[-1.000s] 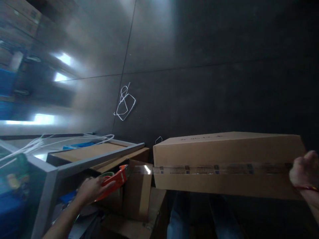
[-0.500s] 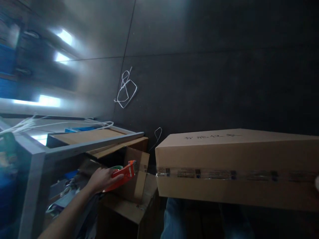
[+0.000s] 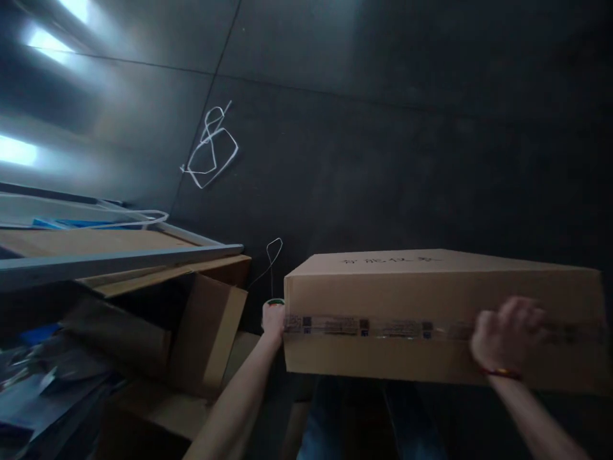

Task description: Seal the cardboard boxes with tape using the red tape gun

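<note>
One cardboard box (image 3: 431,313) rests across our lap, its taped seam (image 3: 364,328) facing us. Our right hand (image 3: 507,335) presses on the seam, fingers curled against it; our left hand (image 3: 273,317) sits at the box's left end, fingers hidden. Uneven pressure could wrinkle the tape or tip the box toward the open cartons (image 3: 205,332) under the shelf (image 3: 119,260).

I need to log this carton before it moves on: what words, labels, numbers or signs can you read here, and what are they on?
Nothing can be read for certain.
Top face of the cardboard box: one row of dark printed characters, too blurred to read.
Clear tape along the box's front: small repeating dark printed marks, too small to read.
Left hand and right hand, both at the box: no text.
</note>
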The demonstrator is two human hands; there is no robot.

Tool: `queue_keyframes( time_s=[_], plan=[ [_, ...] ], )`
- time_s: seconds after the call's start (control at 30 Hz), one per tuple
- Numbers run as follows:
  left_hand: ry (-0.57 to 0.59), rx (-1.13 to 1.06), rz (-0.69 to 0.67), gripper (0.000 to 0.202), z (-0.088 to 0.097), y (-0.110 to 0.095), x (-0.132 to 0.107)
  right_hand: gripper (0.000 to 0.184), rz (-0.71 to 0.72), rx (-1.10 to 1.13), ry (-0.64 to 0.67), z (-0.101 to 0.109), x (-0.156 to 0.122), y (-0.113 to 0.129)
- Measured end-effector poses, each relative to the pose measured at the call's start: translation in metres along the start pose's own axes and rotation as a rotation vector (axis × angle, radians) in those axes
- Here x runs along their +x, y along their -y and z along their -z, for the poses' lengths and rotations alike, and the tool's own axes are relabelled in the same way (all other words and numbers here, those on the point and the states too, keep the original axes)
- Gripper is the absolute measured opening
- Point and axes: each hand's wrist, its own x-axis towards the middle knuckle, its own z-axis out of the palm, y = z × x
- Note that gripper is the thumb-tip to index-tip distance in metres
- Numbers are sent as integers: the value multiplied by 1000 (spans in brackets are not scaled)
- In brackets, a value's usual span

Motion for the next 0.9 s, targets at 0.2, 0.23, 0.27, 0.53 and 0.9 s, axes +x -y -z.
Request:
queue_keyframes(
  time_s=[0.2, 0.23, 0.27, 0.53, 0.9],
  plan=[
    [-77, -147, -80, 34, -24, -67, 23, 71, 496, 52, 236, -90, -51, 186],
    [-93, -177, -67, 35, -25, -66, 20, 70, 539, 61, 263, -97, -55, 201],
    [-110, -206, -43, 37, -26, -59, 14, 68, 562, 60, 268, -101, -57, 210],
    [-227, -692, 173, 54, -46, 33, -127, 56, 519, 254, 321, -63, -52, 211],
    [-735, -1200, -333, 33, -29, -60, -224, 52, 407, 785, 1182, 69, -10, 234]
  ],
)
